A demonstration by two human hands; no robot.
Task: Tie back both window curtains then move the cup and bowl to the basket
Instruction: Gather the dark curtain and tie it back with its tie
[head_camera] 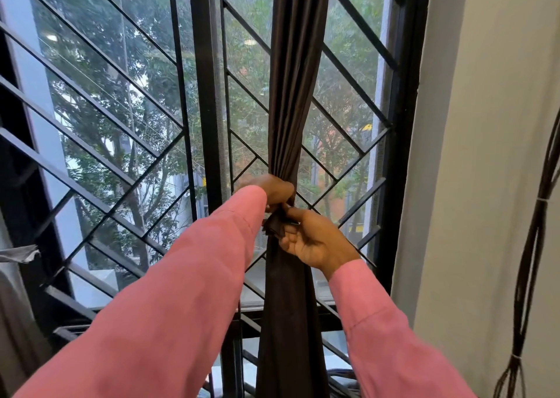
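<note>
- At the window, a black metal grille (121,167) of slanted bars stands right before me, with green trees (100,64) behind the glass.
- To my right runs a pale wall (485,155), and a bundle of dark cables (527,246) hangs down it.
- At the far left edge a scrap of grey cloth (21,253) shows against the frame.
- The dark brown curtain (291,94) hangs gathered into one narrow column in front of the right-hand pane, near the middle post.
- Both my arms reach forward in pink sleeves (181,291).
- My left hand (272,190) is the higher one, its fingers curled round the bunched curtain at its narrowest point.
- My right hand (318,241) sits just below, palm turned toward me, thumb and fingers pinching a dark fabric strip (276,226) that lies against the curtain between my two hands.
</note>
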